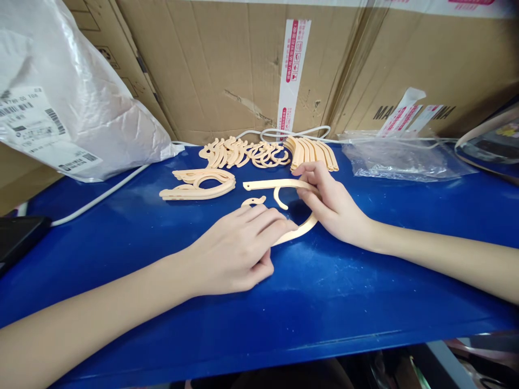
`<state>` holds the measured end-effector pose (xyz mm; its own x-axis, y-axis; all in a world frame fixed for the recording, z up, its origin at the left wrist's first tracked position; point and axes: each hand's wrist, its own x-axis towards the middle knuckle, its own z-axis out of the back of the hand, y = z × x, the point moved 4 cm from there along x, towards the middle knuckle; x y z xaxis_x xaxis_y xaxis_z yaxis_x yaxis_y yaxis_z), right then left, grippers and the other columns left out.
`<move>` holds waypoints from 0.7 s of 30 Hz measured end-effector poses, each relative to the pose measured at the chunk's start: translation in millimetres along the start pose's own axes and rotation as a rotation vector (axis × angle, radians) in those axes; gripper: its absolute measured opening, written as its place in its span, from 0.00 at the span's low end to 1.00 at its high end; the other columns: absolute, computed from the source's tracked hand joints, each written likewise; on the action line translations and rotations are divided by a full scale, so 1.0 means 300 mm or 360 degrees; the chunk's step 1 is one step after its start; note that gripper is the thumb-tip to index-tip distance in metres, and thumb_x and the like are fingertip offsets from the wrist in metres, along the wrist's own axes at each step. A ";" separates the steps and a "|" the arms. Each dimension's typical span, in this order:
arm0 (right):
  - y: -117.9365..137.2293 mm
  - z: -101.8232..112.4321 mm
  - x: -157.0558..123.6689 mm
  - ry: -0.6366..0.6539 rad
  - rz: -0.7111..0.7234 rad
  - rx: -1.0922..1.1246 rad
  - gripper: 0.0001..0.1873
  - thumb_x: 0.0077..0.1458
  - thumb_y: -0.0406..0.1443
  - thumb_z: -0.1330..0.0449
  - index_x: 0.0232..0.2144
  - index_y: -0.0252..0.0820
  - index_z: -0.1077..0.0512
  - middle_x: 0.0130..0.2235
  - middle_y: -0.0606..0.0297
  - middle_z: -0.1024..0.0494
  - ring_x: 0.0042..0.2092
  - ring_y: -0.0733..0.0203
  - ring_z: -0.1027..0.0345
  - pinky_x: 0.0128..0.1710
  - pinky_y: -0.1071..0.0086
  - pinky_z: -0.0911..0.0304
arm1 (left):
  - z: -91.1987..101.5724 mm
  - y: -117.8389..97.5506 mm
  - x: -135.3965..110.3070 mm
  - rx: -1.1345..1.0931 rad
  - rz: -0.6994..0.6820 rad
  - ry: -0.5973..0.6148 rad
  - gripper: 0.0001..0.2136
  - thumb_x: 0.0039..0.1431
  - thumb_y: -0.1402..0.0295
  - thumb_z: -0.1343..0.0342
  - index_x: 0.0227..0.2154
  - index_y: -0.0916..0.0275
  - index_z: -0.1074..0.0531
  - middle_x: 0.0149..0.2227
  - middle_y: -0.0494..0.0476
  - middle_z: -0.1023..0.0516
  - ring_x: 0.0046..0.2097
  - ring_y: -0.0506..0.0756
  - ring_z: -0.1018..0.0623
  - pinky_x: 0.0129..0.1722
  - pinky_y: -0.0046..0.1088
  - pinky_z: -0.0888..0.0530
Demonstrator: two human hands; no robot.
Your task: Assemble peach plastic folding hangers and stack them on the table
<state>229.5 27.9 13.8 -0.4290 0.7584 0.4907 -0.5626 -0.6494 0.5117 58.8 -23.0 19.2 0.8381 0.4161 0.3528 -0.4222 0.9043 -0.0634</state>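
Cream plastic parts of a folding clothes hanger lie between my hands on the blue table. My right hand [332, 205] pinches the curved end of an upper hanger arm [267, 185], where a lower hanger arm [302, 231] also meets its fingers. A curved hook [279, 199] hangs below the upper arm. My left hand [239, 248] reaches palm down, its fingers closed on the other end of the lower arm, which they cover. Just beyond its knuckles a small curved piece [254, 201] shows, partly hidden by the hand.
Behind are folded hangers [198, 186], a pile of hooks [243, 153] and stacked hanger arms [312, 153]. A white cable [105, 193], a plastic parcel bag [93, 92], a clear bag [397, 159] and cardboard boxes [227, 65] border the blue table [324, 308]. A black object [24, 237] sits left.
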 end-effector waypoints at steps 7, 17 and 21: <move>0.013 -0.015 0.004 0.0179 0.0098 -0.0170 0.09 0.63 0.33 0.51 0.42 0.39 0.32 0.30 0.67 0.28 0.32 0.63 0.37 0.36 0.66 0.45 | 0.011 -0.014 0.001 0.0438 -0.0179 -0.0137 0.12 0.64 0.75 0.51 0.49 0.67 0.29 0.46 0.57 0.23 0.44 0.57 0.26 0.46 0.35 0.32; 0.040 -0.021 -0.002 0.0446 0.0370 -0.0062 0.14 0.66 0.37 0.54 0.38 0.37 0.30 0.34 0.62 0.26 0.35 0.61 0.37 0.40 0.63 0.45 | 0.019 -0.032 -0.006 0.0631 -0.0334 -0.0295 0.09 0.64 0.73 0.50 0.45 0.65 0.28 0.42 0.53 0.21 0.45 0.56 0.26 0.46 0.36 0.34; 0.025 -0.011 0.019 0.0453 0.0207 0.0436 0.23 0.69 0.38 0.61 0.37 0.39 0.27 0.42 0.61 0.25 0.45 0.60 0.33 0.50 0.62 0.41 | 0.022 -0.060 -0.002 0.0466 -0.0336 -0.0236 0.09 0.64 0.74 0.53 0.41 0.65 0.28 0.39 0.54 0.21 0.41 0.56 0.26 0.39 0.34 0.35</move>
<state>220.4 27.5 18.0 -0.6842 0.6294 0.3685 -0.2986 -0.7027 0.6458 63.6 -40.1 26.2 0.8671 0.1860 0.4620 -0.3444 0.8941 0.2864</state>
